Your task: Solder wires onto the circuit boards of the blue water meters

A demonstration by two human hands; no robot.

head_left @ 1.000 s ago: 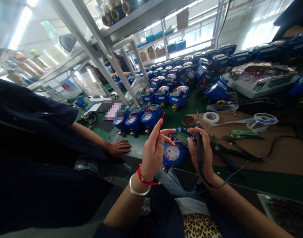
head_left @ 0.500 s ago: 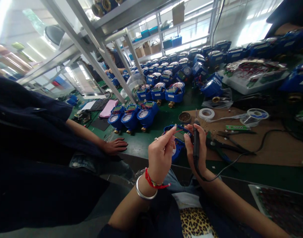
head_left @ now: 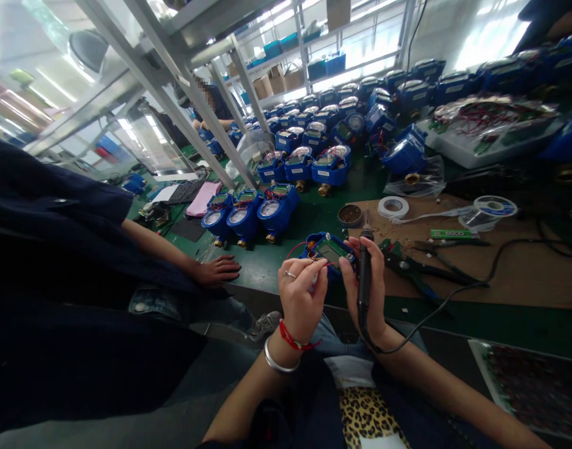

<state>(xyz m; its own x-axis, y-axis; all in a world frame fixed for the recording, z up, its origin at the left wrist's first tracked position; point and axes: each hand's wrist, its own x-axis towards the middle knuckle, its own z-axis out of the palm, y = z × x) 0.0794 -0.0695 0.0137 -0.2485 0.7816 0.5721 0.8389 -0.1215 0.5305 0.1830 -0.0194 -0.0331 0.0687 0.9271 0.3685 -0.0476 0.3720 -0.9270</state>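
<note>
Between my hands, at the table's near edge, lies a blue water meter (head_left: 314, 242) with its green circuit board and small display (head_left: 331, 251) facing up. My left hand (head_left: 300, 299) is closed, thumb and forefinger pinching a thin red wire (head_left: 294, 247) over the meter's near side. A black soldering iron (head_left: 364, 280) rests in the grip of my right hand (head_left: 377, 305), its tip pointing up and away from me. The fingertips of that hand are at the meter's right side. My left hand hides the meter's lower part.
Several blue meters (head_left: 279, 212) stand in rows behind. A round tin (head_left: 350, 216), white tape roll (head_left: 393, 207), solder spool (head_left: 495, 206) and pliers (head_left: 421, 268) lie rightward on cardboard (head_left: 524, 274). The iron's cord (head_left: 435, 308) trails right. A co-worker's hand (head_left: 219, 269) rests at left.
My left hand has lowered toward me, and its pinch is now lower over the meter. More of the circuit board shows. The soldering iron has shifted slightly left and down. The view has shifted a little.
</note>
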